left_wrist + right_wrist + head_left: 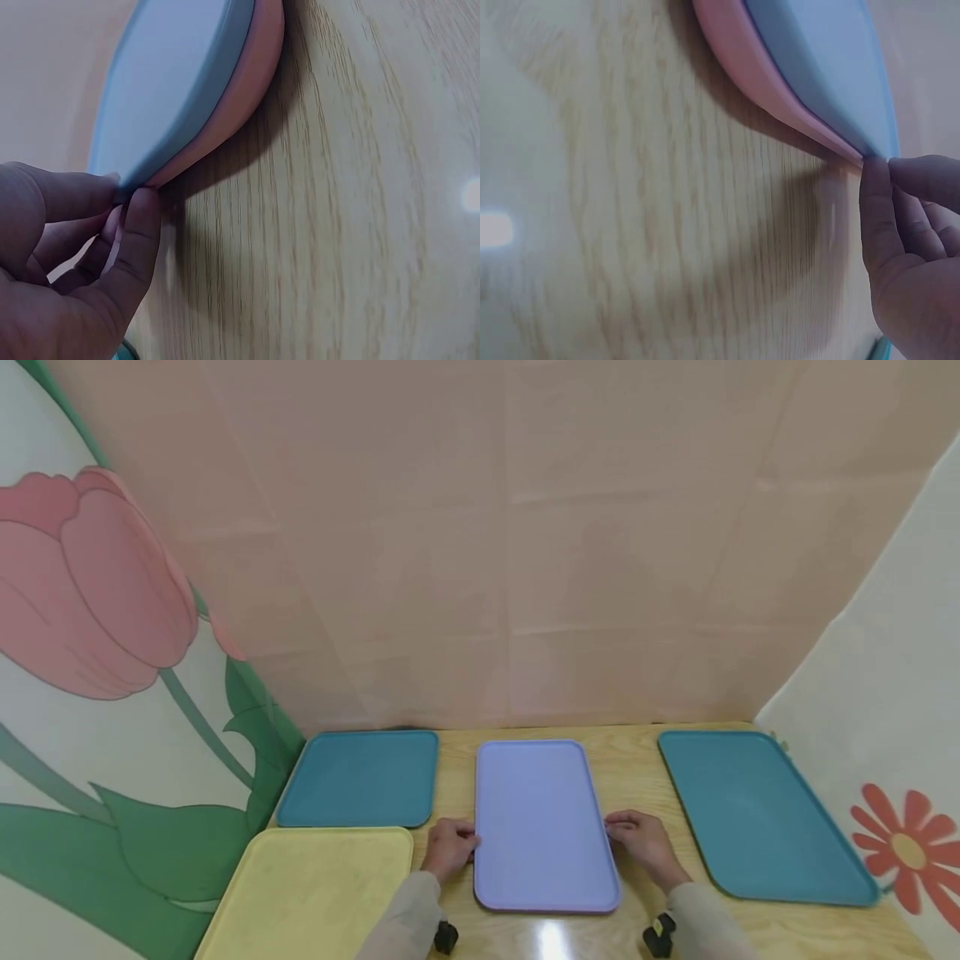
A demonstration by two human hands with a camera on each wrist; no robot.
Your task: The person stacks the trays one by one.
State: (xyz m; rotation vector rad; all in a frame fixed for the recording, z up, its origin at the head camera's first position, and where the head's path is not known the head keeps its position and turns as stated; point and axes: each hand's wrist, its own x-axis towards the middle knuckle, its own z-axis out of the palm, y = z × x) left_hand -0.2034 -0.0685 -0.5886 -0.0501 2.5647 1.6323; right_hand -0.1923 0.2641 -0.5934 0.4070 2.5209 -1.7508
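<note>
A lavender tray (543,827), bluish in the wrist views, lies in the middle of the table. Under it the wrist views show a pink tray (244,97), its rounded side standing out beneath the upper rim. My left hand (451,847) pinches the left edge of the lavender tray between thumb and fingertips. At the opposite edge, my right hand (643,843) pinches the rim in the same way. In the right wrist view the fingertips (877,171) meet the rim where both trays come together; whether they also grip the pink one I cannot tell.
Left of the lavender tray lie a teal tray (360,778) at the back and a yellow tray (315,889) nearer the front. Another teal tray (765,814) is on the right. Behind the wooden table (630,760) rises a brown paper-like backdrop (510,568).
</note>
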